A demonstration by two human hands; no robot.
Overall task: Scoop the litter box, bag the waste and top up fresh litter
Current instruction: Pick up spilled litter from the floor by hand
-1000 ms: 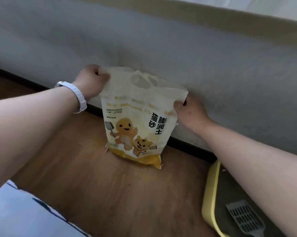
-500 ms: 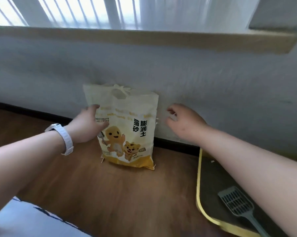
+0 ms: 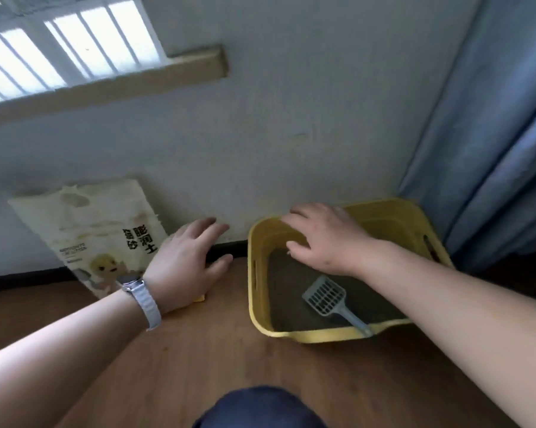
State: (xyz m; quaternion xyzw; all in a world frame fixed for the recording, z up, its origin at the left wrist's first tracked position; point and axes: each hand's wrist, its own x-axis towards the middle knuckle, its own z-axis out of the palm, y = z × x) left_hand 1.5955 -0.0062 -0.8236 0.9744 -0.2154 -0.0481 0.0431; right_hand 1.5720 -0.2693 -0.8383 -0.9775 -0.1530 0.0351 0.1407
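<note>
Hands off litter bag (image 3: 97,233), yellow litter box (image 3: 294,335), grey scoop (image 3: 326,296) inside

Both forearms are bare of sleeves, the left wrist wears a watch (image 3: 137,299) on a pale grey-white band.

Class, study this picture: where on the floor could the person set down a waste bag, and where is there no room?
Free: the wooden floor in front, between the litter bag and the yellow litter box, toward the person's knee. Crowded: the strip by the wall, where the left hand hovers beside the bag, and the box itself, holding the grey scoop under the right hand.
</note>
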